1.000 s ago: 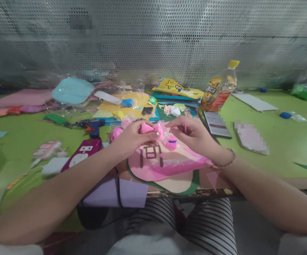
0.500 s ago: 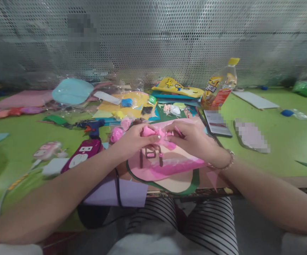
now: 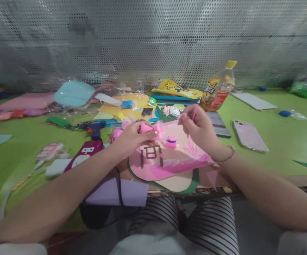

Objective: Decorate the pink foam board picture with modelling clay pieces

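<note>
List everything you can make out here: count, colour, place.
Wrapped clay: one bundle, pink, centre
Thin strip: one, pink, right of clay
Layered artwork: one, mostly pink, front centre
Small roll: one, pink and blue, on artwork
Glue gun: one, blue, left
Printed case: one, purple, left
Bottle: one, yellow cap, back right
Phone: one, grey screen, before bottle
Phone or case: one, pink, right
Oval sheet: one, blue, back left
Starred cutout: one, yellow, back centre
Packets and scraps: uncountable, mixed, scattered
Mesh: one, grey, back
Table: one, green, beneath
Left hand: one, bare, holding clay
Right hand: one, bare, holding strip
</note>
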{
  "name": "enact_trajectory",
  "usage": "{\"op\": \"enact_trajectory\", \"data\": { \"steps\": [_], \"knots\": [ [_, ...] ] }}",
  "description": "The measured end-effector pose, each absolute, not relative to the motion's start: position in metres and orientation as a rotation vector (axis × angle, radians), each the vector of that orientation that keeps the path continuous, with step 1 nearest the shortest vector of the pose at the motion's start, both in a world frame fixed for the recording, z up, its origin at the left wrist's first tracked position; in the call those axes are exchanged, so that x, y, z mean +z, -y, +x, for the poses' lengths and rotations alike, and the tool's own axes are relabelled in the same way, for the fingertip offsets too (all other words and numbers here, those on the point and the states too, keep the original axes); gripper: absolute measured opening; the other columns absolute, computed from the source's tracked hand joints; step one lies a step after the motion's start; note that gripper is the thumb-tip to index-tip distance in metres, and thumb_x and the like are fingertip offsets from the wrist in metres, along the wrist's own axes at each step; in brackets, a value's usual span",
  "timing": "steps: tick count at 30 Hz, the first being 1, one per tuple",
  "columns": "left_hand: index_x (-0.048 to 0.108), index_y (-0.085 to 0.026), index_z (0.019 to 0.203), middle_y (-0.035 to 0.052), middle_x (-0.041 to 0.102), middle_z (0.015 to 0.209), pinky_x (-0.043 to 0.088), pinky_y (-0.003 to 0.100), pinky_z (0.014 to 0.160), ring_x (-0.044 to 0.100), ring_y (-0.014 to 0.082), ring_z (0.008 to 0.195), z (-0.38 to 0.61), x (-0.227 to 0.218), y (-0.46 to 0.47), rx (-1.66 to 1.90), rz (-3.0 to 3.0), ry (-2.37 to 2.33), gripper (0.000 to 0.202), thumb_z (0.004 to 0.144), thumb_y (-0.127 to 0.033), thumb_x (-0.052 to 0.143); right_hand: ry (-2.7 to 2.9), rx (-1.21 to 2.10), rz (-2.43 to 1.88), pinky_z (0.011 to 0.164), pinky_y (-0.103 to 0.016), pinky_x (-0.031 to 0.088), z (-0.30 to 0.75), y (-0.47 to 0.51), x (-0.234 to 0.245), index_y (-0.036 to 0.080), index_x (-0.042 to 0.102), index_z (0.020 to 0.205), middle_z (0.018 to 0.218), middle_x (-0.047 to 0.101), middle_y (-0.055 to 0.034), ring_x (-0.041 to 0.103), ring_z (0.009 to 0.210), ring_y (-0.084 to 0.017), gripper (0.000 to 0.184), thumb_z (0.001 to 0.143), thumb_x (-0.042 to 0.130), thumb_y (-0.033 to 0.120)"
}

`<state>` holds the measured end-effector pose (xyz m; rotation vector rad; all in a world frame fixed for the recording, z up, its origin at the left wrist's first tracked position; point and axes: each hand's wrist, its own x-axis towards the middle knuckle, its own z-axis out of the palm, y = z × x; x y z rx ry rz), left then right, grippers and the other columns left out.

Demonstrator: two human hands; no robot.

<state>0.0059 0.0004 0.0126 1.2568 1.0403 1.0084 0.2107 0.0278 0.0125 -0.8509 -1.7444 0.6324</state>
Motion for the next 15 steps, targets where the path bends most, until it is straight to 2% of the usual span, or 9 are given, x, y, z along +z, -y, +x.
{"op": "enact_trajectory", "data": {
  "steps": [1,4,7,9,12,15],
  "knots": [
    [0.054,-0.014,0.083,-0.0035,0.058,0.066,0.050,0.018,0.053,0.060,0.0076,0.055,0.0055,0.0118,-0.0011,1.021,1.244,-1.027,0.032,0.065,-0.030,0.076,1.670,0.747,-0.825,0.045,-0.024,0.027,0.2117,-0.0304,0.0139,0.023,0.046,0.088,0.066,0.049,0.0032,0.034,0.047,-0.008,0.004,0.086,0.046,0.020],
    [0.054,-0.014,0.082,-0.0036,0.059,0.066,0.050,0.018,0.052,0.060,0.0074,0.054,0.0049,0.0107,-0.0016,1.028,1.226,-1.020,0.033,0.064,-0.030,0.077,1.561,1.076,-0.749,0.041,-0.024,0.021,0.2123,-0.0343,0.0159,0.024,0.047,0.102,0.069,0.053,0.0034,0.027,0.041,-0.006,0.018,0.085,0.046,0.020],
    [0.054,-0.014,0.083,-0.0037,0.059,0.066,0.051,0.018,0.053,0.060,0.0074,0.055,0.0050,0.0119,-0.0004,1.021,1.247,-1.033,0.032,0.066,-0.030,0.076,1.544,1.316,-0.727,0.041,-0.023,0.019,0.2109,-0.0324,0.0147,0.018,0.056,0.083,0.057,0.043,0.0052,0.025,0.042,-0.005,0.012,0.082,0.045,0.015],
    [0.054,-0.014,0.083,-0.0037,0.059,0.066,0.051,0.018,0.054,0.060,0.0072,0.056,0.0053,0.0132,0.0003,1.023,1.252,-1.032,0.032,0.067,-0.030,0.075,1.516,1.448,-0.724,0.042,-0.023,0.018,0.2108,-0.0302,0.0138,0.016,0.056,0.072,0.053,0.036,0.0061,0.024,0.043,-0.005,0.014,0.079,0.045,0.012],
    [0.053,-0.014,0.084,-0.0035,0.059,0.067,0.051,0.017,0.054,0.060,0.0072,0.056,0.0057,0.0139,0.0003,1.012,1.230,-1.046,0.033,0.066,-0.030,0.076,1.461,1.573,-0.726,0.040,-0.023,0.015,0.2128,-0.0282,0.0138,0.016,0.056,0.074,0.064,0.048,0.0023,0.024,0.044,-0.004,0.011,0.073,0.047,0.009],
    [0.052,-0.015,0.083,-0.0036,0.059,0.066,0.050,0.017,0.052,0.061,0.0080,0.056,0.0055,0.0122,-0.0004,0.998,1.219,-1.051,0.033,0.066,-0.030,0.076,1.538,1.534,-0.783,0.041,-0.024,0.017,0.2145,-0.0270,0.0142,0.017,0.055,0.074,0.074,0.055,-0.0004,0.027,0.045,-0.004,0.015,0.067,0.045,0.007]
  ]
}}
